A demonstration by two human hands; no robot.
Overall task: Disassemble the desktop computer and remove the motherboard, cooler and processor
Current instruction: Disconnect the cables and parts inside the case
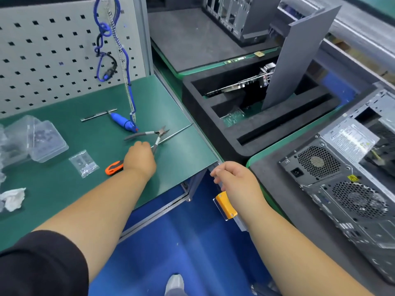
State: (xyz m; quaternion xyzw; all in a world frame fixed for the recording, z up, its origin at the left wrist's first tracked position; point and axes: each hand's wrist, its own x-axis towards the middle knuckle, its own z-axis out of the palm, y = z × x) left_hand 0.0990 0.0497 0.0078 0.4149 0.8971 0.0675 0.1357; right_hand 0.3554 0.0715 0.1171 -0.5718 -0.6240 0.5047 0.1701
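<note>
The desktop computer (pixel 342 189) lies on its side at the right, rear panel with fan grilles toward me, its interior open at the top right. On the green mat, my left hand (pixel 140 159) curls over an orange-and-black-handled screwdriver (pixel 114 167), whose long shaft runs up and right to the mat's edge. My right hand (pixel 235 182) hovers over the gap between bench and computer, fingers loosely curled and holding nothing. A black foam tray (pixel 213 133) beyond it holds circuit boards (pixel 233 118) in its slots and an upright grey case panel (pixel 295 60).
Grey-handled pliers (pixel 158 135), a blue tool (pixel 121 122) on a coiled cord, a small metal bar (pixel 98 115), clear plastic boxes (pixel 40 142), a small bag (pixel 84 163) and a crumpled wipe (pixel 14 198) lie on the mat. A pegboard (pixel 53 56) backs it. A yellow device (pixel 225 205) hangs below my right wrist.
</note>
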